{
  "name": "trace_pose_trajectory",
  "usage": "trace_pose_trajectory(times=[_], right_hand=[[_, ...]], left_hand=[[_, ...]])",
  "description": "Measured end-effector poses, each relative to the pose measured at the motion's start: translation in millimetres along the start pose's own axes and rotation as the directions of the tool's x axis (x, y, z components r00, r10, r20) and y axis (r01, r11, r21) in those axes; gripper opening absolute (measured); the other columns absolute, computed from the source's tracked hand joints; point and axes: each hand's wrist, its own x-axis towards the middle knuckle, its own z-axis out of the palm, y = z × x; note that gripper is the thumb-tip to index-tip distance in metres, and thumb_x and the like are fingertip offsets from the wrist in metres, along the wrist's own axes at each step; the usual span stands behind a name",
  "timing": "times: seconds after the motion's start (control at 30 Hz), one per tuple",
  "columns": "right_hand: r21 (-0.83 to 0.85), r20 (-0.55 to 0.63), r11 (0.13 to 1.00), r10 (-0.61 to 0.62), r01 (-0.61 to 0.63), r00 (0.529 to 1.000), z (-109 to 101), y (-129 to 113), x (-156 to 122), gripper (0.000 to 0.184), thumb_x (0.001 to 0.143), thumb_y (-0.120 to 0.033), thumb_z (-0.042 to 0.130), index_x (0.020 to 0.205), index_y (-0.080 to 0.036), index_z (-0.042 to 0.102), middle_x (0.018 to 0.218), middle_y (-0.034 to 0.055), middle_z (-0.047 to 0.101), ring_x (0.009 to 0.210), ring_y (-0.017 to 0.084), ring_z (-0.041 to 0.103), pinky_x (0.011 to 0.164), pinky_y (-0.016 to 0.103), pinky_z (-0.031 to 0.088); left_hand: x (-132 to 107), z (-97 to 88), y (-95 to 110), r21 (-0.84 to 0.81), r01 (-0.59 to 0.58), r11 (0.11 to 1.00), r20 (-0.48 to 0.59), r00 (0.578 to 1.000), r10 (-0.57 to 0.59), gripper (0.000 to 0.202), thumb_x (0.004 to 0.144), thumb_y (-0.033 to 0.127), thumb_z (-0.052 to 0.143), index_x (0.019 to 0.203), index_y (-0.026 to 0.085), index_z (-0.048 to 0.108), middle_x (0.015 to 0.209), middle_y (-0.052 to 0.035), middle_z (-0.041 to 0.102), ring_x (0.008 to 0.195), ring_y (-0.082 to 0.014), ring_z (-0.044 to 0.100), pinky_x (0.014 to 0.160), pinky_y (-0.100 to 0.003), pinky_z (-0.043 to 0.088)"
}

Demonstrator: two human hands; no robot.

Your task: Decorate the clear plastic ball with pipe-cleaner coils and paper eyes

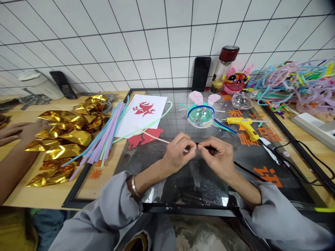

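Gripping a thin, pale cream strip [155,137] in curled left hand [179,151] and pinching a thin, black, flexible strip [210,148] in right hand [220,155], close together over the middle of the black-framed clear glass panel [167,188]. Note, nearer the far edge, a clear round dome [201,116] rimmed in blue with pink ears [196,97], and yellow glue gun [242,122] toward the right edge. At far left corner, see white paper sheet [125,122] with red figure [144,109], beside purple-and-blue stem bundle [108,136].
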Motion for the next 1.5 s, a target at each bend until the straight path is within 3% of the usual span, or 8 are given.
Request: trace_pose_trajectory(times=[0.13, 0.3, 0.43, 0.53, 0.67, 1.07, 1.5], right_hand=[[-0.023, -0.055, 1.000, -0.007, 0.006, 0.998, 2.1, -1.3, -2.1, 0.014, 0.079, -0.014, 0.059, 0.065, -0.016, 0.060, 0.057, -0.0039, 0.052, 0.050, 0.007, 0.045, 0.048, 0.020, 0.034], [-0.069, -0.093, 0.996, -0.062, 0.056, 0.994, 1.3, -4.4, -2.1, 0.012, 0.081, -0.014, 0.059, 0.069, -0.017, 0.061, 0.058, -0.0038, 0.051, 0.051, 0.007, 0.045, 0.048, 0.020, 0.034], [-0.132, -0.131, 0.987, -0.110, 0.093, 0.985, 0.0, -3.5, -2.4, 0.010, 0.082, -0.013, 0.059, 0.072, -0.016, 0.061, 0.060, -0.0027, 0.053, 0.052, 0.008, 0.046, 0.049, 0.021, 0.035], [-0.213, -0.126, 0.964, -0.188, 0.159, 0.974, 0.5, -2.4, -3.6, 0.009, 0.082, -0.012, 0.059, 0.074, -0.016, 0.061, 0.060, -0.0018, 0.054, 0.053, 0.009, 0.048, 0.051, 0.022, 0.037], [-0.288, -0.114, 0.933, -0.260, 0.218, 0.959, 2.3, -2.3, -5.8, 0.009, 0.082, -0.011, 0.058, 0.075, -0.016, 0.060, 0.059, -0.0006, 0.055, 0.053, 0.010, 0.049, 0.052, 0.023, 0.038], [-0.374, -0.092, 0.895, -0.298, 0.245, 0.950, 4.1, 3.1, -7.3, 0.012, 0.083, -0.011, 0.058, 0.072, -0.017, 0.057, 0.059, -0.0001, 0.056, 0.054, 0.011, 0.049, 0.054, 0.024, 0.038], [-0.383, -0.059, 0.888, -0.298, 0.254, 0.953, 6.5, 1.9, -10.1, 0.012, 0.084, -0.012, 0.055, 0.074, -0.019, 0.058, 0.061, 0.0006, 0.058, 0.056, 0.012, 0.051, 0.055, 0.026, 0.037]], left_hand=[[0.4, 0.1, -0.7, 0.014, 0.000, 1.000, -0.015, 1.000, 0.001, 0.015, 0.075, 0.003, 0.056, 0.072, 0.017, 0.051, 0.069, 0.0019, 0.051, 0.064, -0.0074, 0.051, 0.054, -0.016, 0.042], [2.4, -2.5, -0.8, -0.037, 0.092, 0.995, -0.013, 0.996, -0.092, 0.011, 0.075, 0.006, 0.057, 0.075, 0.016, 0.053, 0.071, 0.0017, 0.051, 0.063, -0.0071, 0.050, 0.054, -0.017, 0.041], [0.9, -2.8, 0.7, -0.114, 0.170, 0.979, 0.027, 0.985, -0.168, 0.014, 0.079, 0.014, 0.061, 0.092, 0.015, 0.058, 0.075, 0.0003, 0.056, 0.060, -0.0063, 0.051, 0.054, -0.017, 0.045], [-1.6, -1.8, -0.7, -0.122, 0.147, 0.982, 0.038, 0.989, -0.143, 0.021, 0.081, 0.014, 0.061, 0.102, 0.014, 0.059, 0.078, -0.0020, 0.061, 0.063, -0.0067, 0.055, 0.056, -0.016, 0.047], [-3.3, -1.3, -3.1, -0.095, 0.101, 0.990, 0.047, 0.994, -0.097, 0.017, 0.083, 0.013, 0.059, 0.100, 0.014, 0.062, 0.075, -0.0018, 0.063, 0.065, -0.0073, 0.058, 0.058, -0.017, 0.048], [-1.3, -2.0, -0.1, -0.086, 0.098, 0.991, 0.048, 0.994, -0.094, 0.013, 0.084, 0.015, 0.060, 0.096, 0.014, 0.064, 0.072, -0.0016, 0.065, 0.063, -0.0075, 0.058, 0.058, -0.018, 0.048], [2.3, -3.0, 5.4, -0.106, 0.286, 0.952, 0.093, 0.956, -0.277, 0.007, 0.082, 0.019, 0.059, 0.081, 0.015, 0.065, 0.065, 0.0007, 0.061, 0.056, -0.0068, 0.053, 0.054, -0.018, 0.043]])
